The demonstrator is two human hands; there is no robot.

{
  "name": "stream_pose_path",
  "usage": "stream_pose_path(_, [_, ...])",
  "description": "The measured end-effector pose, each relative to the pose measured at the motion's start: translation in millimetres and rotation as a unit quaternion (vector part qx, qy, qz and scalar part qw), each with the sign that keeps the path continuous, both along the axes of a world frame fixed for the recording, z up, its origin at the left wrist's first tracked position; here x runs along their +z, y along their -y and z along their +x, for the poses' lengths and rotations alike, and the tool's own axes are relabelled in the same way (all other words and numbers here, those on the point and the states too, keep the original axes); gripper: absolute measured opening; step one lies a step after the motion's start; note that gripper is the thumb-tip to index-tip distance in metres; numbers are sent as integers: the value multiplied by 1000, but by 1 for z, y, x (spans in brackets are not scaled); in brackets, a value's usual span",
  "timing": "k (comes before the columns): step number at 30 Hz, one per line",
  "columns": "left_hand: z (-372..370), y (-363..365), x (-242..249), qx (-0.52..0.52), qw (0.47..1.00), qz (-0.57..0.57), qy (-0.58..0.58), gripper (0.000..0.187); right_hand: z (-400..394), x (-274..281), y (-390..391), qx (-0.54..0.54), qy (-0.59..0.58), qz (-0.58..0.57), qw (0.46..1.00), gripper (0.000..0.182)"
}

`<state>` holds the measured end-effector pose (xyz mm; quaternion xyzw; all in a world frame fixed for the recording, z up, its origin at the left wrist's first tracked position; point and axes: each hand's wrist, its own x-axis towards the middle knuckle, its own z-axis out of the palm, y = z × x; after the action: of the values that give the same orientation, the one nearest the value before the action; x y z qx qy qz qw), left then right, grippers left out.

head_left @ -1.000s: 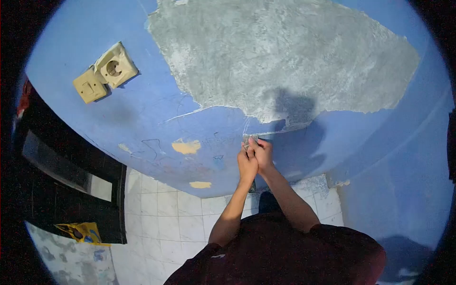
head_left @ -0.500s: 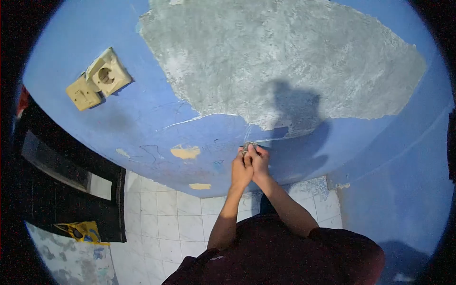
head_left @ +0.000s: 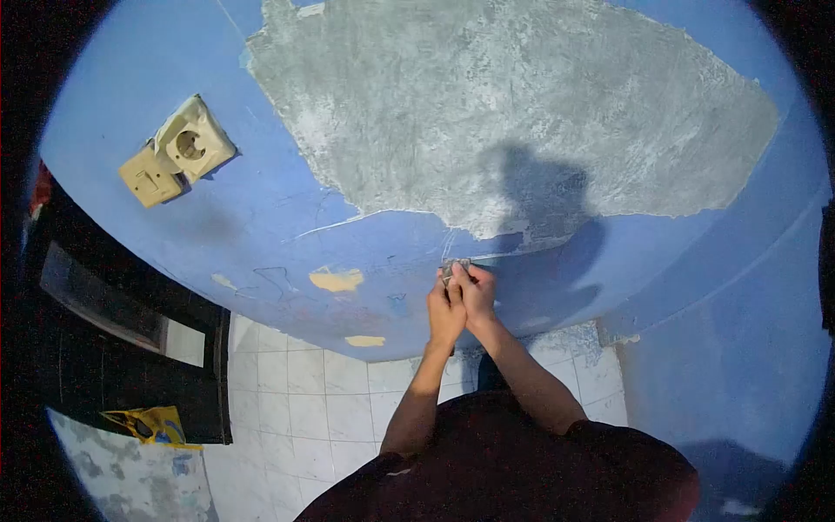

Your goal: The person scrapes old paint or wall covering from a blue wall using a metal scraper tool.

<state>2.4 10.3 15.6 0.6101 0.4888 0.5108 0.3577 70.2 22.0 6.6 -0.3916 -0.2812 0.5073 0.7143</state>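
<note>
My left hand (head_left: pixel 445 317) and my right hand (head_left: pixel 478 298) are pressed together in front of the blue wall (head_left: pixel 557 300). Both are closed on a small grey scraper (head_left: pixel 454 266), whose upper end shows above the fingertips. Its handle, if it has one, is hidden by the fingers. The scraper is at the blue paint just below a large bare grey patch (head_left: pixel 417 113) with ragged edges. Thin pale scratch lines run along the paint near it.
To the left, a wall socket (head_left: pixel 191 145) and a switch (head_left: pixel 150 177) are fixed to the wall. Cream patches (head_left: pixel 337 279) show in the paint. White floor tiles (head_left: pixel 348 409) lie below. At the left are a dark door (head_left: pixel 96 348) and a yellow bag (head_left: pixel 152 424).
Both hands stay together on the scraper, shifted only very slightly. The camera view has turned a little, so the socket and grey patch sit slightly differently.
</note>
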Motion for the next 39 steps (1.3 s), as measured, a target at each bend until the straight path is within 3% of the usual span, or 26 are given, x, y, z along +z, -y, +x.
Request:
stream_pose_path(5, [-2,-5,-9,14,999,42,-4,30,8,-9,-2,13,87,-12,996,22])
stream_pose_path(7, [-7,-5,-7,14,998,33,-57,35,3,0,3,44,-28,-15,999,20])
stream_pose_path(11, [-6,6,3,-8,997,7,-81,40,14,-19,9,65,-32,-8,997,22])
stream_pose_path(13, [-4,12,0,-10,996,-4,-84,33,16,-13,20,58,-64,-33,996,21])
stream_pose_path(17, [-1,18,-10,14,997,45,-61,35,24,6,36,86,-27,-58,994,19])
stream_pose_path(19, [-4,16,-16,-36,999,8,-14,39,24,6,34,107,31,-75,991,22])
stream_pose_path(23, [1,6,-20,-17,997,-62,31,40,31,-5,20,127,40,-62,989,24])
stream_pose_path(29, [7,1,-10,3,997,-68,41,39,27,-16,2,119,86,-32,989,24])
stream_pose_path(31, [10,2,-12,45,999,-1,2,41,15,-9,7,88,-9,-8,996,24])
stream_pose_path(34, [11,2,-15,64,998,19,4,38,7,-11,6,66,-62,-39,995,23])
stream_pose_path(38, [9,4,-9,55,997,-48,-9,38,6,-23,2,77,-54,-52,994,21])
stream_pose_path(39, [12,6,-8,56,998,-39,14,39,6,-30,-1,42,-1,-47,998,22])
